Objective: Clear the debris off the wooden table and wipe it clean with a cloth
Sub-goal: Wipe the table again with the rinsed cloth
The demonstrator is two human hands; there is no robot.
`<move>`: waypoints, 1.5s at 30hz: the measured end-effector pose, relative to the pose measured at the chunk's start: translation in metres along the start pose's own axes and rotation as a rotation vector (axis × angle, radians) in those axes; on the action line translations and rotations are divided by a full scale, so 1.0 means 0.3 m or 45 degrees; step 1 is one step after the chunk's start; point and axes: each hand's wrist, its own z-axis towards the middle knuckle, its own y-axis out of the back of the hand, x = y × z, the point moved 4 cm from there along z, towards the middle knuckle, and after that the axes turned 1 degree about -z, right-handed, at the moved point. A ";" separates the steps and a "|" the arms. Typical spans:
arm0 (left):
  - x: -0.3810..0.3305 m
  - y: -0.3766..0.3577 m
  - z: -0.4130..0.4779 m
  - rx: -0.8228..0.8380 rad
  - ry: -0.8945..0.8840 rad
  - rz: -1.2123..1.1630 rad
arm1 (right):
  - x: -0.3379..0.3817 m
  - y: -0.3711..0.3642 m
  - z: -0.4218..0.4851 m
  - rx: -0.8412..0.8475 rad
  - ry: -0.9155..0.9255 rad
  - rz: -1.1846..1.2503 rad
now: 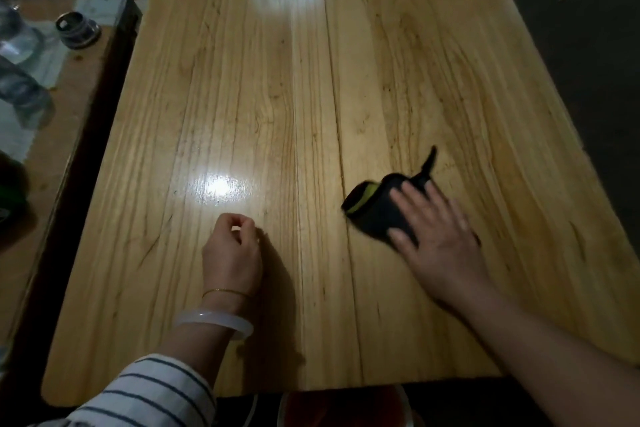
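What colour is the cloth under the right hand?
Black with a lime-green band, the cloth under the right hand; head view shows it best.

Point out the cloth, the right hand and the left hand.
cloth (372,215): head view, on its dark fold beside the green trim.
right hand (441,239): head view, back of the hand.
left hand (231,253): head view, back of the hand.

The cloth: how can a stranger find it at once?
On the wooden table, look at its right half, where the right hand presses flat. Partly under it lies the cloth: the only dark thing there, black with a yellow-green edge.
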 end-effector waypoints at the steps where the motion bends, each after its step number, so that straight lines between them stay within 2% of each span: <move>1: 0.004 -0.012 0.006 -0.004 0.008 -0.007 | -0.030 0.014 0.035 -0.022 -0.086 0.014; 6: 0.026 -0.026 0.024 -0.027 0.047 -0.026 | -0.006 0.034 0.218 -0.106 -0.386 0.083; 9: 0.029 -0.025 0.025 -0.014 0.054 -0.055 | 0.100 0.032 0.302 -0.089 -0.379 0.077; 15: 0.037 -0.024 0.032 -0.048 0.103 -0.144 | 0.372 -0.002 0.360 -0.026 -0.072 0.059; 20: 0.047 -0.014 0.030 -0.082 0.146 -0.252 | 0.486 -0.042 0.291 0.030 0.205 0.052; 25: 0.065 0.065 0.059 -0.223 0.137 -0.196 | 0.448 -0.066 0.117 0.103 0.511 0.006; 29: 0.097 0.126 0.083 -0.254 0.119 -0.156 | 0.319 -0.066 0.039 0.066 0.623 -0.105; 32: 0.128 0.155 0.089 -0.219 0.104 -0.164 | 0.232 -0.040 0.067 0.001 0.473 -0.066; 35: 0.164 0.180 0.084 -0.166 0.118 -0.170 | 0.215 -0.028 0.102 -0.129 0.288 0.120; 40: 0.219 0.217 0.064 -0.098 0.117 -0.143 | 0.302 0.008 0.110 -0.352 0.065 0.193; 42: 0.233 0.232 0.058 -0.102 0.106 -0.148 | 0.380 0.048 0.101 -0.319 0.071 0.247; 45: 0.257 0.255 0.050 -0.112 0.130 -0.162 | 0.527 0.108 0.084 -0.127 0.072 0.748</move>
